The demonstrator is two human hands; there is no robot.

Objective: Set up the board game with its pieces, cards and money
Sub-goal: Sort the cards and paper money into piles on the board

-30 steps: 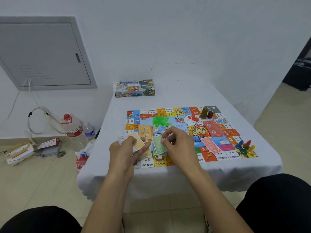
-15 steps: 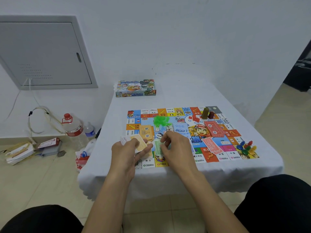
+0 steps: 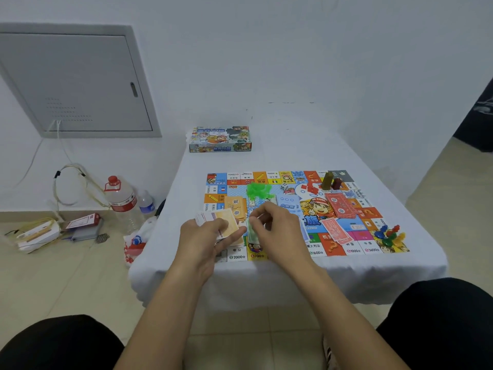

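Gripping a fanned stack of play money (image 3: pixel 217 222) in the left hand (image 3: pixel 205 240), pinching green notes (image 3: pixel 252 232) with the right hand (image 3: pixel 277 231) over the board's (image 3: pixel 293 209) near edge. Risking loose notes sliding off, being thin and slick. Hiding the green pile's footing under the right palm; blurring the denominations.

- A person's left hand (image 3: pixel 206 240) grips a fanned stack of paper play money (image 3: pixel 218 222) over a colourful printed game board (image 3: pixel 290 231).
- The right hand (image 3: pixel 277 231) pinches green paper notes (image 3: pixel 252 233) beside it.
- The printed cardboard game box (image 3: pixel 220 140) sits behind, on the white-clothed table (image 3: pixel 293 148).
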